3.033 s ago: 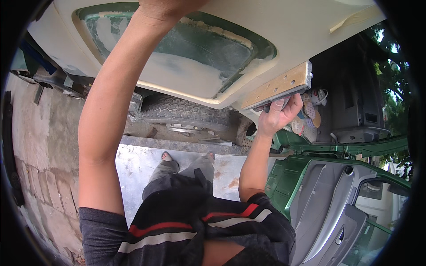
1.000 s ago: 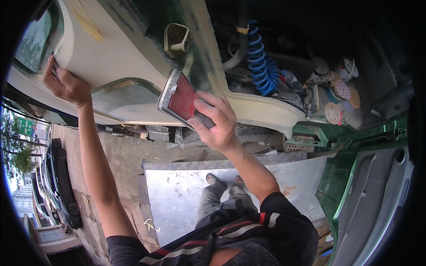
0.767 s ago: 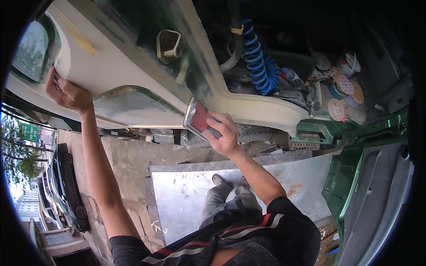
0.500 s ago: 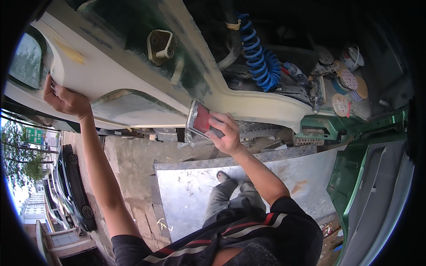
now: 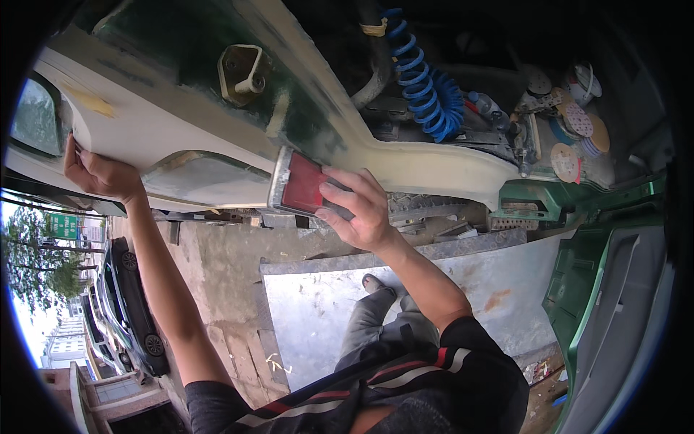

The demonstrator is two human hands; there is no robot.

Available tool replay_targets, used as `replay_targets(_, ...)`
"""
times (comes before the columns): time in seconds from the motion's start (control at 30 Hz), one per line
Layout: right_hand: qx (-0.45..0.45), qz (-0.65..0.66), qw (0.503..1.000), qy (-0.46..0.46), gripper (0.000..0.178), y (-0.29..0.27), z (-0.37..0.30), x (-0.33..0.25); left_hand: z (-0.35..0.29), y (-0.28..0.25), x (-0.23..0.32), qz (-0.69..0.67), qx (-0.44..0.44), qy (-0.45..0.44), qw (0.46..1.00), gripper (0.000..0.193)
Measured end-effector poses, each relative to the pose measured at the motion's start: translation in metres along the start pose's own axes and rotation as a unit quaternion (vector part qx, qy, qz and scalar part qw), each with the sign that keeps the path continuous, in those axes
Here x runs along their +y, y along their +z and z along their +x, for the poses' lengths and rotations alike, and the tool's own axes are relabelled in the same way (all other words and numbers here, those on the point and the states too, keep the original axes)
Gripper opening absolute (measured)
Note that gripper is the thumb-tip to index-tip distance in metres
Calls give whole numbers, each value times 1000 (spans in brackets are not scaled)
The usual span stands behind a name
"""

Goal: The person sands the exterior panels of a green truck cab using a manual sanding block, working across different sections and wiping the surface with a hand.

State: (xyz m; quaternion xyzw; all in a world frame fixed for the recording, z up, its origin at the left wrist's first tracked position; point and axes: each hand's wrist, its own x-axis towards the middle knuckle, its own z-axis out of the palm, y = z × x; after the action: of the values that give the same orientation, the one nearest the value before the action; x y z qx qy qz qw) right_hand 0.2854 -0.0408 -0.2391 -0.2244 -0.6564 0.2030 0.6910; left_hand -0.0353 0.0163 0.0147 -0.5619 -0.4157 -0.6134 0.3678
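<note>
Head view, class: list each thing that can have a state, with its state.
Red-faced grey rectangular block: held.
Right hand: grip closed around the block.
Left hand: fingers bent.
Cream-and-green vehicle body: unevenly coated.
Blue spiral hose: coiled.
Green-and-grey vehicle door: open.
Silvery flat sheet: brown-stained.

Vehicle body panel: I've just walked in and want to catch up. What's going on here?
A person is at a patchy cream-and-green vehicle body panel. Their right hand grips a red-and-gray sanding block by the panel; whether it touches the surface is hard to tell. Their left hand has its fingertips at the panel farther left. To the right, a blue coiled hose and round sanding discs are inside the open vehicle.
</note>
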Motion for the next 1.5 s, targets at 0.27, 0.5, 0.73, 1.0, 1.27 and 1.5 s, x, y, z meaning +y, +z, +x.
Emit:
replay_targets(0.27, 4, -5, 999, 37, 47, -7, -71, 40, -2, 8, 7, -30, 9, -32, 999, 40)
replay_targets(0.5, -6, 11, 1000, 6, 47, -3, -29, 18, 3, 3, 9, -52, 16, -65, 996, 41)
replay_targets(0.73, 2, 26, 1000, 6, 46, -4, 20, -4, -1, 5, 7, -4, 5, -18, 1000, 43)
replay_targets(1.0, -4, 23, 1000, 17, 49, -5, -32, 23, -1, 5, 9, -22, 17, -11, 1000, 41)
replay_targets(1.27, -1, 11, 998, 54, 44, -7, -57, 29, 0, 6, 9, -5, 19, -4, 1000, 41)
replay_targets(1.5, -12, 26, 999, 42, 39, -6, -4, -1, -2, 8, 23, -67, 19, -90, 993, 41)
